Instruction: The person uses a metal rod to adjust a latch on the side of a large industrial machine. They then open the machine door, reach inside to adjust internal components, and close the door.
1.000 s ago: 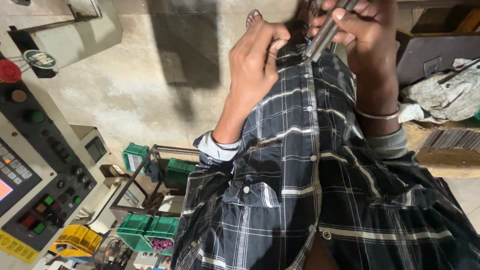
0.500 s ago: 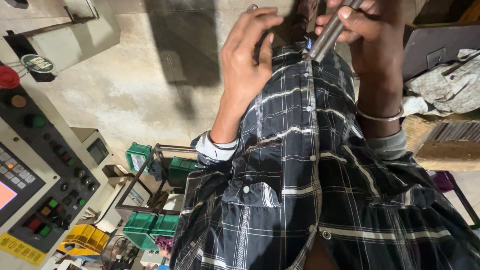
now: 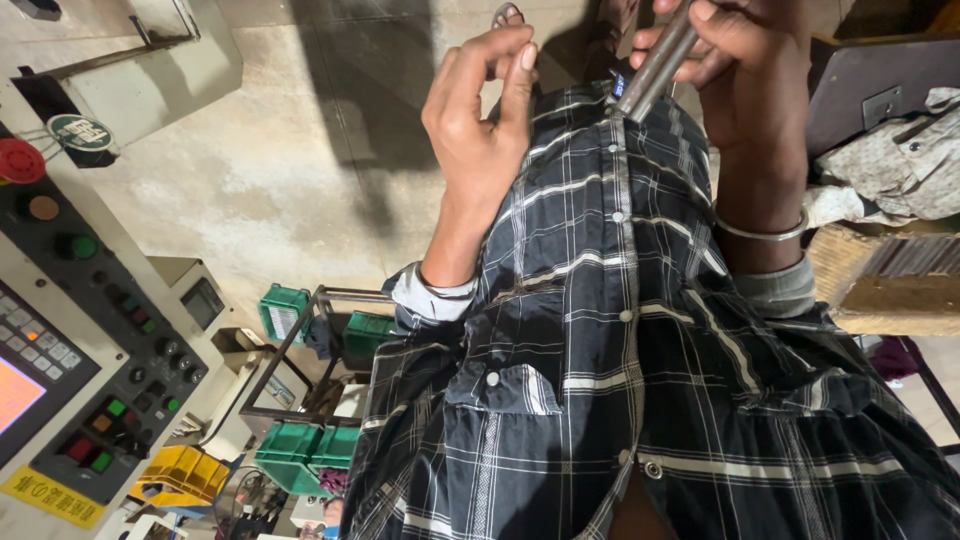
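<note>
My right hand (image 3: 745, 70), with a metal bangle on its wrist, grips a short grey metal rod (image 3: 660, 60) at the top of the view. The rod slants down to the left and its lower end rests against my dark plaid shirt (image 3: 640, 330). My left hand (image 3: 480, 120) hovers to the left of the rod, a little apart from it. Its fingers are loosely curled and nothing shows in them. The rod's upper end is cut off by the frame.
A machine control panel (image 3: 90, 340) with coloured buttons and a red stop knob (image 3: 18, 160) fills the left side. Green bins (image 3: 300, 450), a yellow bin (image 3: 185, 470) and a metal frame (image 3: 300, 360) stand below. A wooden box of rods (image 3: 900, 280) and a rag (image 3: 890, 170) lie right.
My left hand has drawn away from the rod towards the left and its fingers have loosened. The right hand keeps hold of the rod and has barely shifted.
</note>
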